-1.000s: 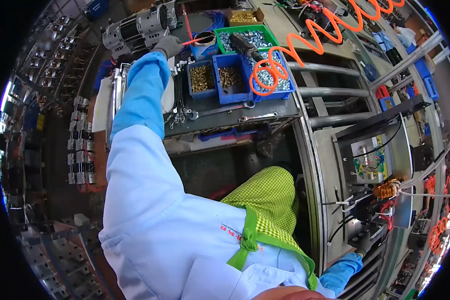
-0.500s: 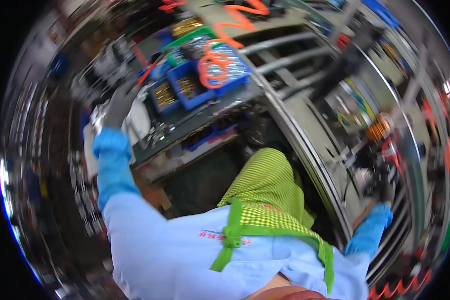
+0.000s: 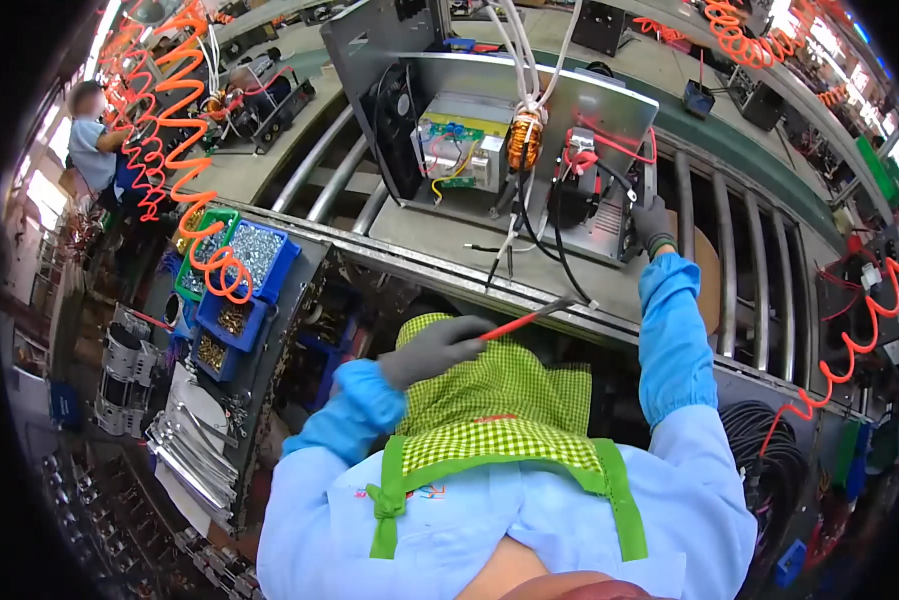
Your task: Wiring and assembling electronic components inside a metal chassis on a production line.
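My left hand (image 3: 438, 350), in a grey glove, is closed around a slim tool with a red handle (image 3: 510, 327) and a dark metal end. It is held over my lap, its end pointing toward the table's front edge. My right hand (image 3: 654, 226), gloved too, is closed on the right edge of an open metal chassis (image 3: 610, 246). Inside the chassis are a green circuit board (image 3: 460, 135), a copper-wound coil (image 3: 525, 140), a black fan (image 3: 395, 115) and red and black cables. Several loose cable ends hang over the chassis front.
Metal rollers (image 3: 727, 265) lie right of the chassis, beside a brown board (image 3: 708, 285). At left, a side bench carries a blue bin of silver screws (image 3: 260, 250), smaller blue bins (image 3: 232, 318) and metal strips (image 3: 195, 460). Orange coiled hoses (image 3: 185, 130) hang nearby. Another person (image 3: 92, 145) is at far left.
My view has swung right, from the side bench to the chassis. My left hand has come from that bench to over my lap with the red-handled tool. My right hand stays at the chassis.
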The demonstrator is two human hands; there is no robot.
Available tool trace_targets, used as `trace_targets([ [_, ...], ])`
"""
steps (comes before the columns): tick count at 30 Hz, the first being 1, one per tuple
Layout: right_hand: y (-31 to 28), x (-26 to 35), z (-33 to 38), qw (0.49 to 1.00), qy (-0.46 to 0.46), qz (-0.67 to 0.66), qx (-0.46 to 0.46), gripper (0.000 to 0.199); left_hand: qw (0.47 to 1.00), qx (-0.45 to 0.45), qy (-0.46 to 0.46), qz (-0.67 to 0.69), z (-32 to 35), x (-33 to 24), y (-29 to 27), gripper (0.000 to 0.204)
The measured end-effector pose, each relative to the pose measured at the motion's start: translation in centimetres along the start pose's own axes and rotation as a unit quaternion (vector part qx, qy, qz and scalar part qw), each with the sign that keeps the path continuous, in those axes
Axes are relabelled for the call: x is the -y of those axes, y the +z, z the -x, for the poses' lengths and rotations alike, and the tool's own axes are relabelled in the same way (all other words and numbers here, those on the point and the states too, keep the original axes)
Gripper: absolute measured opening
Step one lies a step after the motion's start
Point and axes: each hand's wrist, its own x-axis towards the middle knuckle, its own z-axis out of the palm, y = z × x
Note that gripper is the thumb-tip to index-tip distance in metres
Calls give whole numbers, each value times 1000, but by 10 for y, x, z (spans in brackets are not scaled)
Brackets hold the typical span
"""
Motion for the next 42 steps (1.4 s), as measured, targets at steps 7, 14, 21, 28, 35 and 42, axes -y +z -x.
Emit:
trace_targets([
  [7, 1, 54, 30, 999, -10, 53, -4, 60, 951, -11, -53, 304, -135, -40, 82, 33],
  [14, -2, 63, 37, 998, 38, 47, 2, 61, 911, -62, -43, 406, -187, -47, 106, 19],
  [21, -12, 76, 51, 998, 30, 58, 12, 65, 890, -69, -37, 450, -196, -41, 110, 17],
  [28, -7, 74, 49, 998, 43, 36, -8, 68, 877, -79, -39, 472, -198, -40, 114, 18],
  [35, 0, 73, 48, 998, 54, 26, 9, 69, 862, -94, -44, 496, -202, -38, 113, 18],
  [42, -2, 82, 55, 997, 73, 14, 23, 69, 848, -107, -39, 518, -204, -26, 113, 19],
])
